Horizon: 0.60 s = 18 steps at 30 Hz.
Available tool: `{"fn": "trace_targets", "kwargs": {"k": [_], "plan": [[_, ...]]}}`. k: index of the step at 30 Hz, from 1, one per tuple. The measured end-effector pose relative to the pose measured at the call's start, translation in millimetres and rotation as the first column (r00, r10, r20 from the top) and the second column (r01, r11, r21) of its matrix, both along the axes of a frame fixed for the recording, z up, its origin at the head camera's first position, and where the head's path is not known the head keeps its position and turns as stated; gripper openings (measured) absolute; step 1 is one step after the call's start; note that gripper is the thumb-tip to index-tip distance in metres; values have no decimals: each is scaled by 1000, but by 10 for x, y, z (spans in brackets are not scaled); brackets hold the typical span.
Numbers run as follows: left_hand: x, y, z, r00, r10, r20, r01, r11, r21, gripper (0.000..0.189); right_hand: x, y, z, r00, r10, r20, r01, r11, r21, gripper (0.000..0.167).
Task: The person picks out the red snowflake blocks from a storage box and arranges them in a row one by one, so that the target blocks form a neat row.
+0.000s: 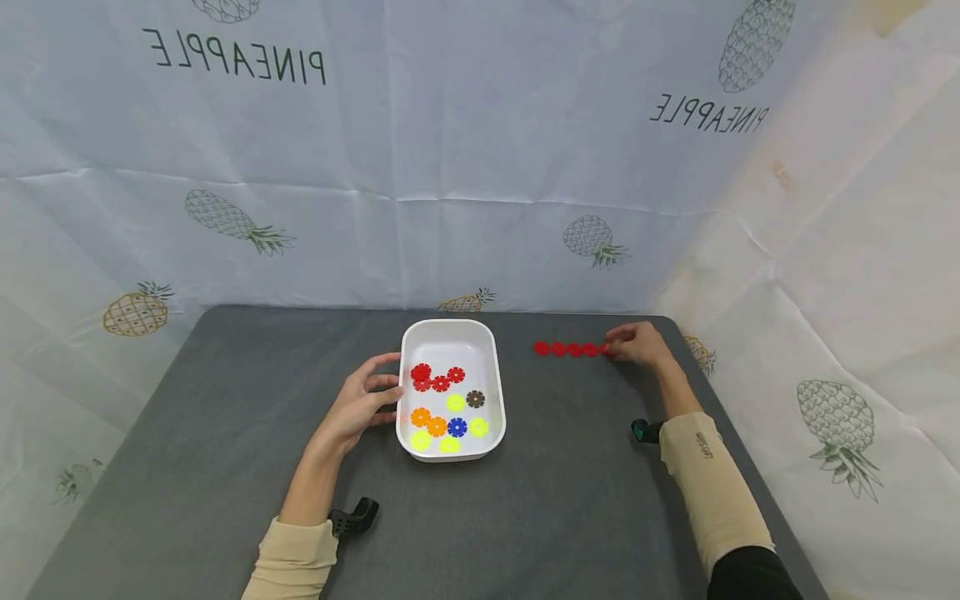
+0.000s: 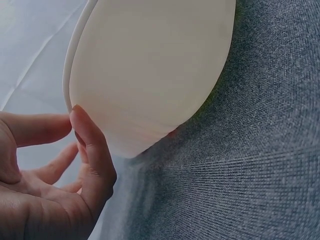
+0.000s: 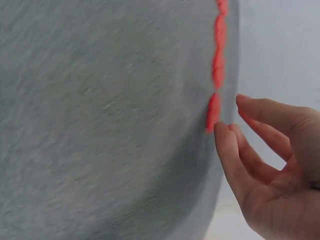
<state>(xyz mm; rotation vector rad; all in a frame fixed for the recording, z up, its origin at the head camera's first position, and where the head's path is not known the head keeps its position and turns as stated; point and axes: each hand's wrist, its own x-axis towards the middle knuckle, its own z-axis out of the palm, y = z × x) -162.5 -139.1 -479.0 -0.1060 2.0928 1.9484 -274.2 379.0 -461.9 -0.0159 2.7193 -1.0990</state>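
My left hand (image 1: 362,404) pinches the left rim of a white plastic tray (image 1: 491,358); in the left wrist view, thumb and a finger meet at the tray edge. Inside lie flower-shaped notched discs: several red (image 1: 441,383), several yellow (image 1: 478,427), two orange (image 1: 421,417), one blue (image 1: 457,427) and one brown (image 1: 476,399). At the table's far right, more red discs (image 1: 574,349) form a row. My right hand (image 1: 637,343) is at its right end, a fingertip by the end red disc (image 3: 213,112). Its thumb stands apart from that disc.
The grey cloth-covered table (image 1: 525,517) meets a white pineapple-print curtain (image 1: 480,150) at its back edge. The row of red discs lies close to that edge. Black wrist devices (image 1: 356,517) are worn on both forearms.
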Motion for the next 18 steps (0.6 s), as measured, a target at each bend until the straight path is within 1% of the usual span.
{"fn": "trace_targets", "kwargs": {"k": [2,5,10,14,18], "plan": [[1,3,0,1000,-1,-2,1,1000,3,64,-9,-69,67,999,30,-42,-28,998,51,37],[1,1,0,1000,0,-2,0,1000,3,64,-13,-260,197,991,95,-91,-88,993,76,37],[3,7,1,1000,3,-1,-3,1000,-2,64,-20,-663,381,970,193,-147,-197,980,-18,36],[5,16,6,1000,7,1,-7,1000,-11,64,-8,-1007,504,957,229,-176,-250,962,-107,34],[7,17,7,1000,7,-3,-7,1000,-14,63,17,-1383,623,948,269,-172,-295,942,-157,33]]}}
